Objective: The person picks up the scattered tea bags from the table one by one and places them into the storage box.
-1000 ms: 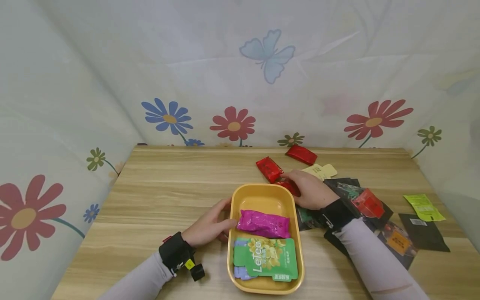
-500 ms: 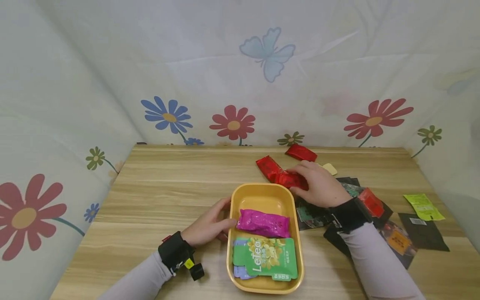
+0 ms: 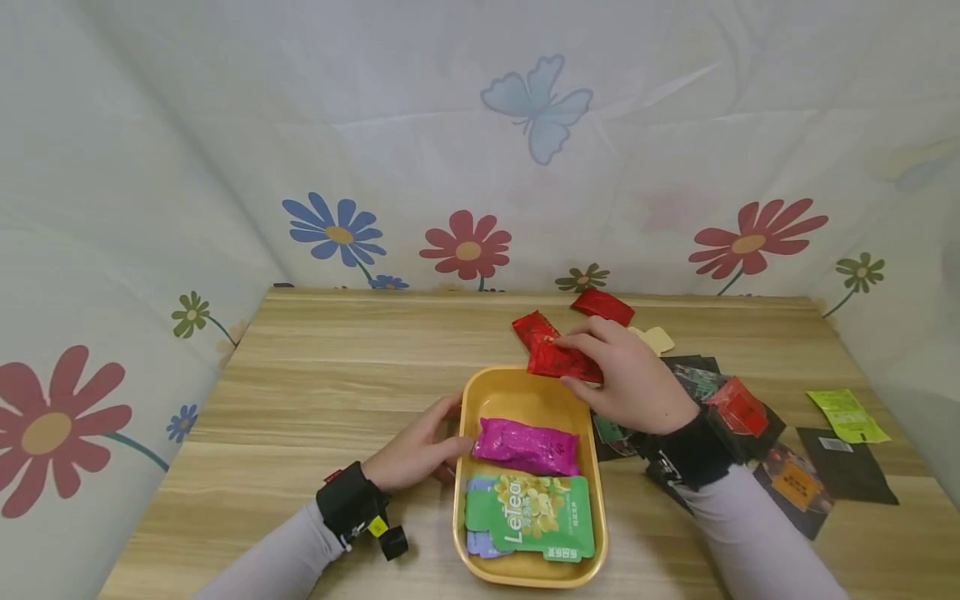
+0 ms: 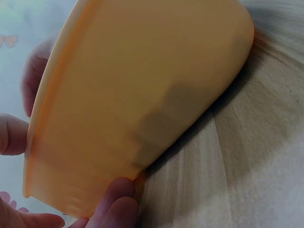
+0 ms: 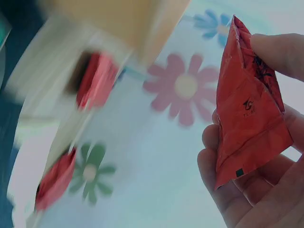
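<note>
My right hand pinches a red foil packet between thumb and fingers, lifted near the far rim of a yellow plastic tray. Up close in the right wrist view, the red packet is crinkled, with small dark print. Against the tray's left wall my left hand grips its side, thumb at the rim. Inside the tray lie a shiny magenta packet and, nearer me, a green sachet overlapping a lilac one. In the left wrist view, fingertips touch the outer tray wall.
Two more red packets, a nearer one and a farther one, lie behind the tray. To the right spread a cream sachet, black sachets, a small red sachet and a lime-green sachet. A floral curtain borders the wooden table.
My right hand has picked up a red packet from beside the tray and moved it slightly left and up, to the tray's far rim. My left hand and the tray stay put.
</note>
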`<state>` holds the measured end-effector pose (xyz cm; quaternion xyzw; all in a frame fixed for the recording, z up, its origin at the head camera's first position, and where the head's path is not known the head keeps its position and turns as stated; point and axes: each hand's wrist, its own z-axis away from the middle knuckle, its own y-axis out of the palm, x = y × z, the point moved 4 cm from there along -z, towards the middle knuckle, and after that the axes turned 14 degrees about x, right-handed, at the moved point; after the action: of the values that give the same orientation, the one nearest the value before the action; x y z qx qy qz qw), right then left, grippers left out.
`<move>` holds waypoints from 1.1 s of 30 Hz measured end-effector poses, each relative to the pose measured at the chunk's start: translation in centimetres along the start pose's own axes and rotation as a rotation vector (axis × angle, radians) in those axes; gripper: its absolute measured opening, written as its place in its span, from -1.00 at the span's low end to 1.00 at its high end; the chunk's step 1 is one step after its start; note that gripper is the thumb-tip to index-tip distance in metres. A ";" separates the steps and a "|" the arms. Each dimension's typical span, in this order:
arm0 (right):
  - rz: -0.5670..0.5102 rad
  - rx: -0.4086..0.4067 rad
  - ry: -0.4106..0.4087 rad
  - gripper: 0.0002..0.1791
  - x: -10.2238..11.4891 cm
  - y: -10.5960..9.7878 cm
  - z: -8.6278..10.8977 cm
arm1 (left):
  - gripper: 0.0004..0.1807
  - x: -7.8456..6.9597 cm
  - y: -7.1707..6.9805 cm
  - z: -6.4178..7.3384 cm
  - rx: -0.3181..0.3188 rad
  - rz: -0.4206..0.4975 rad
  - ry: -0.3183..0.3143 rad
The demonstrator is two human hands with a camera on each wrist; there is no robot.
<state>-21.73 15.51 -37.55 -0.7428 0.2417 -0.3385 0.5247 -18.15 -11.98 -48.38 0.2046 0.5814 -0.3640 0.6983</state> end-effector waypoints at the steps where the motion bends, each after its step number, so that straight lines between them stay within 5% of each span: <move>1: -0.011 0.002 -0.023 -0.46 0.5 0.1 -0.1 | -0.22 0.0 0.0 0.0 0.000 0.000 0.002; 12: -0.104 0.018 -0.158 -0.47 3.7 0.8 -0.4 | -0.23 0.2 -0.1 -0.1 -0.006 -0.017 0.013; 17: -0.126 0.021 -0.159 -0.45 3.9 1.2 -0.4 | -0.23 0.1 0.0 -0.1 0.004 -0.003 0.019; 24: -0.118 0.111 -0.133 0.10 3.8 2.7 -0.7 | -0.23 -0.1 0.0 0.1 0.009 -0.010 0.017; 33: -0.112 0.098 -0.065 0.01 2.4 2.6 -0.5 | -0.21 -0.1 0.0 0.1 0.007 -0.016 0.010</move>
<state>-20.61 12.65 -39.26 -0.7391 0.1656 -0.3546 0.5482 -18.07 -11.98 -48.27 0.2042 0.5852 -0.3708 0.6916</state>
